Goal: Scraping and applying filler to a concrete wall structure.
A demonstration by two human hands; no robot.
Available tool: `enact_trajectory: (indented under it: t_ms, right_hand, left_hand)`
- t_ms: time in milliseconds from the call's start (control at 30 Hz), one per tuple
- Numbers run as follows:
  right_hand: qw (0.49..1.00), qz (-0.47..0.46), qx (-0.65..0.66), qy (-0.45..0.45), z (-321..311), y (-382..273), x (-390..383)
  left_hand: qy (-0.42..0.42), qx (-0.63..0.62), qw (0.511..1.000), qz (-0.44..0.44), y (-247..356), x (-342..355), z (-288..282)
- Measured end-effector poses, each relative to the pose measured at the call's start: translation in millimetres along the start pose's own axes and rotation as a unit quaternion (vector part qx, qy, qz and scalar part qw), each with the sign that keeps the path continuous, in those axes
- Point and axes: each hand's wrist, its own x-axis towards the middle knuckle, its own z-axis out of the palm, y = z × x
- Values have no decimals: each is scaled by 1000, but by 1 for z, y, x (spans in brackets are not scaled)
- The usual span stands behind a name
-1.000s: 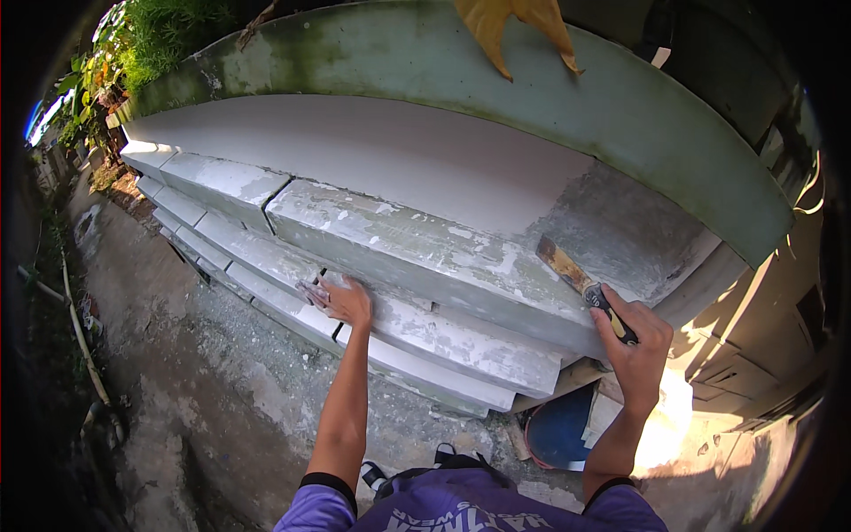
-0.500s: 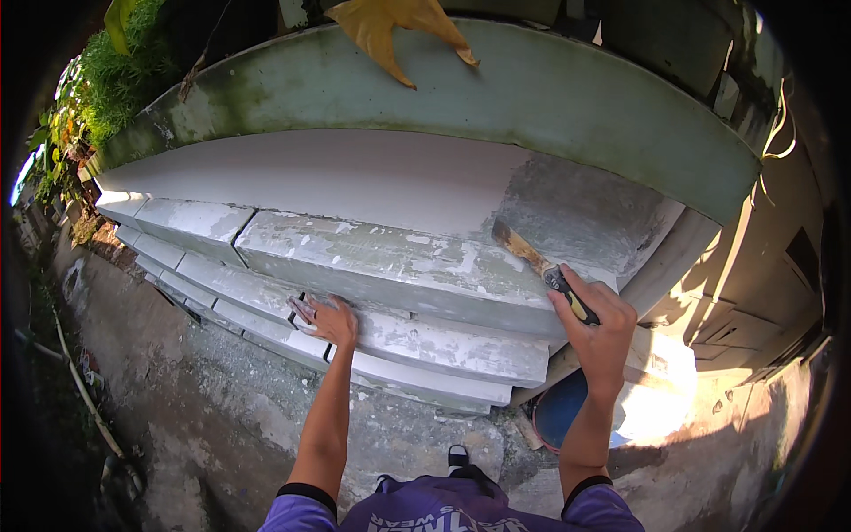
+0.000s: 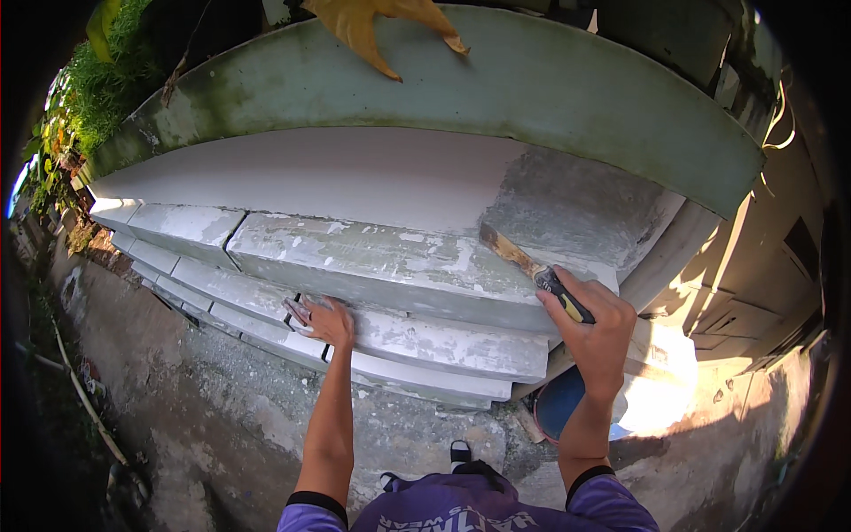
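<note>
My left hand [image 3: 326, 319], whitened at the fingertips, rests with fingers apart on a lower white-flecked concrete ledge [image 3: 443, 348]. My right hand [image 3: 592, 315] grips a scraper [image 3: 514, 252] with a black and yellow handle and a stained flat blade. Its blade tip lies on the back part of the upper ledge [image 3: 346, 257], whose surface carries flaking white patches over greenish grey. Behind this ledge is a curved panel [image 3: 372, 168], smooth and white on the left, rough grey at the right end.
A mossy green curved band [image 3: 452, 89] runs above, with a dry yellow leaf [image 3: 372, 35] over it and plants [image 3: 111, 93] at left. A dark blue bucket [image 3: 558, 403] stands below right. Stained concrete ground [image 3: 204, 399] lies below, with pale pipes [image 3: 84, 403] at left.
The scraper and my right hand have moved leftward along the upper ledge. My left hand stays on the lower ledge. The view has shifted, so the ledges sit further left in the picture.
</note>
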Motion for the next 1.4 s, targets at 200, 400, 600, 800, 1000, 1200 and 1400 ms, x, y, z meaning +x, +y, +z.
enact_trajectory:
  t_ms: [200,400,600,800,1000,1200,1400]
  right_hand:
    - [999,36,-6,11,-7,-7,8]
    - [999,32,14,11,-14,1,5]
    - [999,24,48,-6,-18,2,8]
    - [999,30,38,8,-12,5,19]
    - [997,26,67,-9,-25,1,15]
    - [995,-62,32,-67,12,-6,38]
    - [999,35,21,-29,-25,-10,31]
  left_hand:
    - [24,7,1000,-6,-5,2,11]
    - [72,-44,996,4,1,-3,6]
    - [76,-45,996,-9,-9,4,5]
    - [41,-101,994,-15,8,-10,-7]
    - [123,-58,991,23,0,-5,-5]
    - [44,-103,994,-2,11,-8,-10]
    - [94,-92,991,31,1,-9,-10]
